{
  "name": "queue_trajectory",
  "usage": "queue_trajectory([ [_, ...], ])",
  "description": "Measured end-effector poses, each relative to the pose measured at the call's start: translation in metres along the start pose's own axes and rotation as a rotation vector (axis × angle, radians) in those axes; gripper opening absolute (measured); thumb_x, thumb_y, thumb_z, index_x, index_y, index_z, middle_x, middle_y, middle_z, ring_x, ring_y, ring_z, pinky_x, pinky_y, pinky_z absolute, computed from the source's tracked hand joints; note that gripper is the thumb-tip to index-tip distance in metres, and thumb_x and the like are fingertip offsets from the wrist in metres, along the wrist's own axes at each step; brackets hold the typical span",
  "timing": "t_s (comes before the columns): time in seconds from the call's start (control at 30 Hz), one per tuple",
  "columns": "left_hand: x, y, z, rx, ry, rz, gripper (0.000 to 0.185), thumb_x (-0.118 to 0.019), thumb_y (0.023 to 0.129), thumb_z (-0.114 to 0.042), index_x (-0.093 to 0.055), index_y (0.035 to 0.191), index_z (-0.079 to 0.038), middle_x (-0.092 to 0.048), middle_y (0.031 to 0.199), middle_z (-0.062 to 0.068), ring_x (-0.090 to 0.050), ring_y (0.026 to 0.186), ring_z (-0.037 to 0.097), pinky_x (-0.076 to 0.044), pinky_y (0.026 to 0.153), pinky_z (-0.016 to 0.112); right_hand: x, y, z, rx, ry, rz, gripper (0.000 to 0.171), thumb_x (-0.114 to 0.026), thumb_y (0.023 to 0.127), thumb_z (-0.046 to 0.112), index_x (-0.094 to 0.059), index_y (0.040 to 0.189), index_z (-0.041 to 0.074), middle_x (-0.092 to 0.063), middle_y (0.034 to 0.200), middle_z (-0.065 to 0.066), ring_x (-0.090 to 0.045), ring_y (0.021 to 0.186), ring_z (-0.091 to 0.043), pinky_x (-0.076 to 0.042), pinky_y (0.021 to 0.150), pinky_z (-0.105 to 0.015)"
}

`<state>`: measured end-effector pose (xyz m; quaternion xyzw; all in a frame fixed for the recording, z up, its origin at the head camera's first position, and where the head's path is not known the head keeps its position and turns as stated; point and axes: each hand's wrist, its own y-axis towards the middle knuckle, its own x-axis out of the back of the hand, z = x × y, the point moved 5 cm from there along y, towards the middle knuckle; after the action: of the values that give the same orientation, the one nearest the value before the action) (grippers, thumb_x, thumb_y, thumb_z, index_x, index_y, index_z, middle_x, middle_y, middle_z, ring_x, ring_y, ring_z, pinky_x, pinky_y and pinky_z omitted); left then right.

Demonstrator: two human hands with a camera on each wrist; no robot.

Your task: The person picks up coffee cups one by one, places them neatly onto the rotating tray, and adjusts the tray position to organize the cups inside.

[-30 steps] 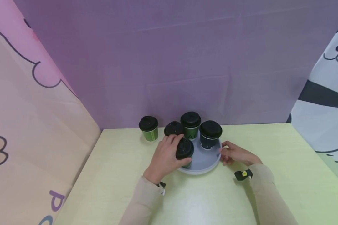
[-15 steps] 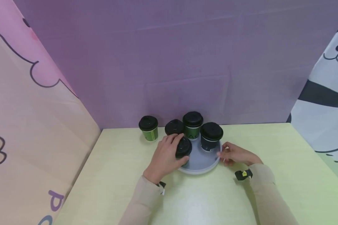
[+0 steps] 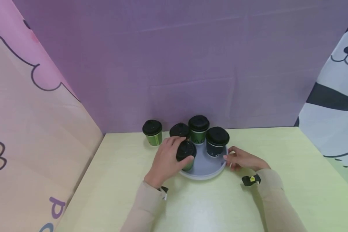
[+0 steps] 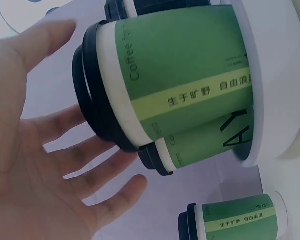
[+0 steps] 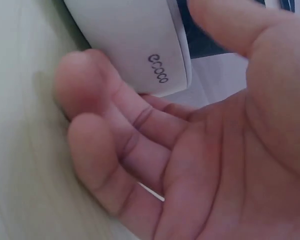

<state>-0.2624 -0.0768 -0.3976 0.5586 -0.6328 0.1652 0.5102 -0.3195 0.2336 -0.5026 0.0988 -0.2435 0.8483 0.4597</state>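
In the head view, my left hand [image 3: 167,158] is around the front left lidded paper cup [image 3: 188,164], which stands on a round grey-white tray [image 3: 204,167]. The left wrist view shows the fingers spread loosely about the black lid [image 4: 92,95] of this green cup, with the thumb apart from it. My right hand [image 3: 243,160] pinches the tray's right rim, thumb on top and fingers curled against the outer wall [image 5: 140,45], marked "ecoco". Also on the tray are a dark cup [image 3: 215,149] and a green cup [image 3: 198,137]; another black lid [image 3: 179,130] shows behind my left hand.
A green cup with a black lid [image 3: 154,139] stands on the pale table [image 3: 197,206], left of the tray. A purple cloth backdrop [image 3: 174,64] rises right behind the cups, and printed panels stand at both sides.
My left hand and the front cup have shifted slightly left, and the hand has loosened round it. The back green cup and dark cup have shifted slightly right. My right hand stays at the rim.
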Motion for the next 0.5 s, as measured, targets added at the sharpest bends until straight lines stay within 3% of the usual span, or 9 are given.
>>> queue_trajectory([
  [0.2, 0.014, 0.000, 0.010, 0.019, -0.037, -0.135, 0.054, -0.066, 0.098, -0.047, -0.060, 0.139, -0.014, -0.061, 0.138, 0.010, -0.054, 0.129, 0.029, -0.046, 0.110, 0.048, 0.005, 0.006, -0.007, -0.019, 0.047, -0.122, 0.044, -0.039, 0.111, 0.040, -0.045, 0.128, -0.001, -0.067, 0.093, -0.011, -0.067, 0.071, -0.018, -0.057, 0.066, -0.033],
  [0.37, 0.021, 0.000, 0.029, 0.075, -0.050, -0.238, 0.045, -0.067, 0.098, -0.039, -0.063, 0.134, -0.012, -0.064, 0.132, 0.008, -0.058, 0.122, 0.028, -0.051, 0.099, 0.047, 0.003, 0.013, -0.004, -0.021, 0.030, -0.260, 0.045, -0.034, 0.112, 0.041, -0.048, 0.124, -0.001, -0.063, 0.087, -0.010, -0.065, 0.064, -0.017, -0.056, 0.059, -0.033],
  [0.5, 0.024, -0.001, 0.045, 0.122, -0.066, -0.285, 0.042, -0.069, 0.097, -0.035, -0.065, 0.131, -0.012, -0.066, 0.130, 0.009, -0.060, 0.118, 0.030, -0.052, 0.092, 0.048, 0.001, 0.016, -0.002, -0.031, -0.006, -0.312, 0.042, -0.033, 0.112, 0.040, -0.050, 0.121, 0.002, -0.061, 0.084, -0.009, -0.063, 0.062, -0.017, -0.056, 0.057, -0.034],
])
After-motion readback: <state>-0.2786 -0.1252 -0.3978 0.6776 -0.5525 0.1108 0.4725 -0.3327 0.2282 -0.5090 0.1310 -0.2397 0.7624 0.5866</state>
